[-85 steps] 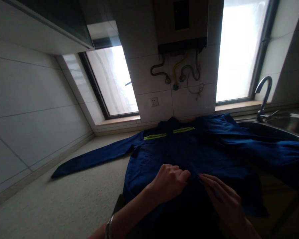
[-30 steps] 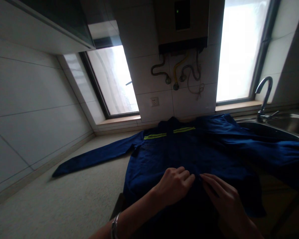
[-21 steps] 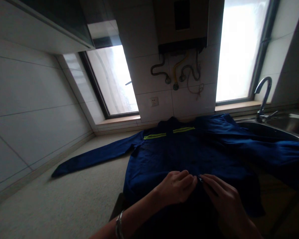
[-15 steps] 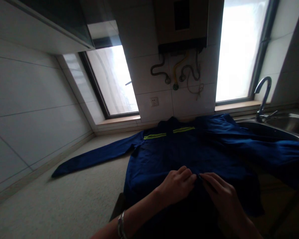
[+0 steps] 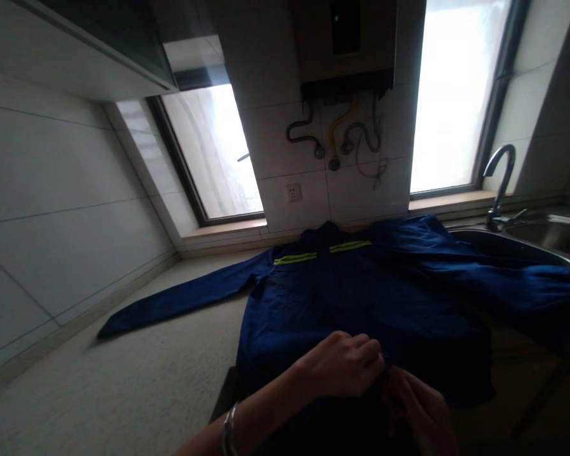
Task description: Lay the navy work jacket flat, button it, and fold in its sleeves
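Note:
A dark blue work jacket point(image 5: 304, 304) with yellow-green stripes across the chest lies spread over the counter, collar toward the wall. One sleeve stretches out to the left; the other lies bunched to the right, over the sink's edge. My left hand point(image 5: 349, 364), a silver bracelet on its wrist, is closed on the jacket's front near the lower middle. Close beside it, slightly lower and to the right, my right hand point(image 5: 415, 405) pinches the front too. The exact spot between my fingertips is dark and hard to make out.
At the right is a steel sink point(image 5: 551, 237) with a chrome faucet point(image 5: 501, 187). The speckled counter point(image 5: 171, 380) runs along the left. A water heater point(image 5: 346, 50) with pipes hangs on the wall above a socket point(image 5: 294, 192). A cabinet point(image 5: 99, 50) overhangs the upper left.
Both hands have moved down toward me, the right one further, and its fingers are more curled. The jacket's lower right edge has shifted a little. A green light now shows on the heater.

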Action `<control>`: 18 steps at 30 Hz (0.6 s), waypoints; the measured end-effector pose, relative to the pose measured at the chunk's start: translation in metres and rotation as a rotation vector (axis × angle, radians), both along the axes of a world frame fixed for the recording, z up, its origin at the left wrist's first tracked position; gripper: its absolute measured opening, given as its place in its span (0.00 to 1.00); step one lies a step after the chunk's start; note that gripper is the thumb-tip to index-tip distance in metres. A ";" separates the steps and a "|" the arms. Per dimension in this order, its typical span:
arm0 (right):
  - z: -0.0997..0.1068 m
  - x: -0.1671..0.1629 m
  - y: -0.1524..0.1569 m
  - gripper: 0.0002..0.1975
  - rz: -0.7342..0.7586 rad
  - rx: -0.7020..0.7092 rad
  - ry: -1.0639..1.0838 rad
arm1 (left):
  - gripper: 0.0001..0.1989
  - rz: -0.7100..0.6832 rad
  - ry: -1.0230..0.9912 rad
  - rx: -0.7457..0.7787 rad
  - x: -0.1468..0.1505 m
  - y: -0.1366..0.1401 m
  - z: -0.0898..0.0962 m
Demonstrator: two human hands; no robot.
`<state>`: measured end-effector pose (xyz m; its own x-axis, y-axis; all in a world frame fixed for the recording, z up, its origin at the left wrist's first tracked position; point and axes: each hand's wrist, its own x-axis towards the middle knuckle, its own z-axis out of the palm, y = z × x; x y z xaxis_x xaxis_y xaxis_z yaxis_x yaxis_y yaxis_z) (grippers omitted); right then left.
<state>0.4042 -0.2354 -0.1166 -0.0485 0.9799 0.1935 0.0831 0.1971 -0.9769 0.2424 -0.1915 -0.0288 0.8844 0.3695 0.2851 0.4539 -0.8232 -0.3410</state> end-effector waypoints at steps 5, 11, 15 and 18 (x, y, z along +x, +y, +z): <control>-0.001 -0.008 0.002 0.21 -0.080 -0.070 0.127 | 0.11 0.020 -0.119 -0.360 -0.006 -0.002 0.021; 0.009 -0.012 0.001 0.21 -0.149 0.048 0.036 | 0.19 0.161 -0.380 -0.642 0.000 -0.003 0.027; 0.010 -0.013 0.002 0.21 -0.103 0.105 -0.017 | 0.19 0.204 -0.357 -0.753 0.006 -0.006 0.024; 0.004 -0.013 0.003 0.21 -0.076 0.026 0.028 | 0.17 0.219 -0.342 -0.691 0.007 -0.003 0.022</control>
<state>0.3917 -0.2326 -0.1124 0.0318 0.9752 0.2189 0.0716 0.2163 -0.9737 0.2493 -0.1949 -0.0064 0.6765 0.7164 0.1705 0.6167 -0.6777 0.4004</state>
